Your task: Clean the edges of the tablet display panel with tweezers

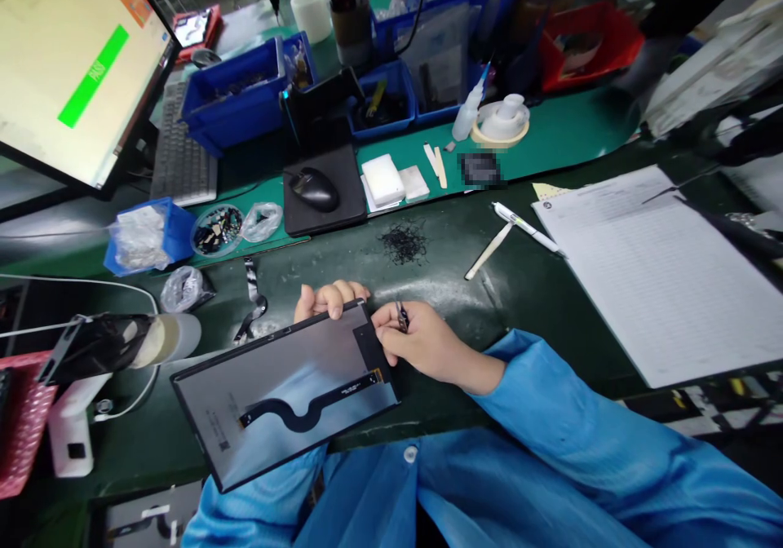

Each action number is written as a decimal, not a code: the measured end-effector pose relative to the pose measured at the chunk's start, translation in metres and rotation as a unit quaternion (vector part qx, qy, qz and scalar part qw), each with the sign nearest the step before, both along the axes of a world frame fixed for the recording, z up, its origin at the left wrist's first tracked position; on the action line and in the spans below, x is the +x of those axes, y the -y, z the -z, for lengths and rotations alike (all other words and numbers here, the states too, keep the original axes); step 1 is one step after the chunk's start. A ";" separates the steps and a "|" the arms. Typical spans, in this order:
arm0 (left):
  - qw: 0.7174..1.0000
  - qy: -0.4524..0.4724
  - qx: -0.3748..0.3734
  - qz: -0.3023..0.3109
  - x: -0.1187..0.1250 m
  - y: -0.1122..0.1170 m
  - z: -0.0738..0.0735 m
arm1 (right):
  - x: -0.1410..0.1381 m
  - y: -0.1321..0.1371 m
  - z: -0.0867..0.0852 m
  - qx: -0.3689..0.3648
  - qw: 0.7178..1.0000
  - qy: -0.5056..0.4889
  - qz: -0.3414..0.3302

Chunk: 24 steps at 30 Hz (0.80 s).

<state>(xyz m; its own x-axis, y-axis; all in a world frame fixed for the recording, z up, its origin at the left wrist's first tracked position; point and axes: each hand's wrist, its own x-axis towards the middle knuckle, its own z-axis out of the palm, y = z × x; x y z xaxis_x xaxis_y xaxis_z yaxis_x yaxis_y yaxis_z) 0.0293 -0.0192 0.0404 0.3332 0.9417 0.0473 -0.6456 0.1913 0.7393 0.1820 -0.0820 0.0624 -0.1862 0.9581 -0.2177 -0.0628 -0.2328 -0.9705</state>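
Note:
A tablet screen panel (294, 369), its back face up with a black curved flex cable (299, 419) along it, is held tilted above the bench. My left hand (330, 299) is closed on it from beneath, with the fingertips curled over the far edge and the palm hidden. At the panel's right edge is my right hand (416, 336), fingers pinched together. A small metal tool that looks like tweezers (402, 317) sticks up between the right hand's fingers; its tip is hidden.
A tangle of thin black strands (404, 242) lies beyond the panel. To the right are a white pen (529, 228), a flat stick (488, 251) and a paper sheet (666, 271). Blue bins (232, 95), a mouse (313, 189) and a monitor (79, 50) stand farther back.

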 end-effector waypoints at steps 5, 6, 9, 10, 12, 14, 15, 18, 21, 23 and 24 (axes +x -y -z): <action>1.000 -0.003 0.013 0.015 -0.001 -0.003 0.001 | 0.001 0.000 -0.003 -0.007 1.000 0.003 0.010; 1.000 -0.006 0.012 0.009 0.000 -0.002 0.001 | 0.000 0.000 -0.003 -0.015 1.000 -0.003 0.017; 1.000 -0.020 -0.001 -0.022 0.005 0.001 0.001 | -0.001 0.001 -0.002 -0.036 0.999 -0.018 0.030; 0.999 -0.026 -0.007 -0.029 0.006 0.002 0.001 | -0.001 0.001 -0.001 -0.043 0.998 -0.023 0.031; 0.999 -0.036 -0.017 -0.037 0.006 0.002 0.000 | -0.001 0.001 0.000 -0.054 0.998 -0.028 0.023; 0.998 -0.046 -0.020 -0.035 0.004 0.001 -0.001 | 0.000 0.000 0.001 -0.053 0.998 -0.026 0.008; 0.998 -0.048 -0.016 -0.030 0.002 0.000 -0.001 | 0.000 0.000 0.002 -0.048 0.999 -0.024 0.000; 0.999 -0.037 -0.005 -0.002 0.000 -0.002 -0.001 | 0.001 0.000 0.002 -0.039 0.999 -0.021 -0.007; 1.000 -0.021 -0.009 0.003 0.001 -0.001 0.000 | 0.001 0.000 0.001 -0.053 0.998 -0.023 0.007; 1.000 -0.010 -0.014 -0.009 0.003 0.000 0.001 | -0.001 0.000 -0.001 -0.065 0.997 -0.029 0.019; 1.000 -0.005 -0.013 -0.012 0.003 0.001 0.002 | -0.001 0.000 -0.001 -0.071 0.997 -0.033 0.023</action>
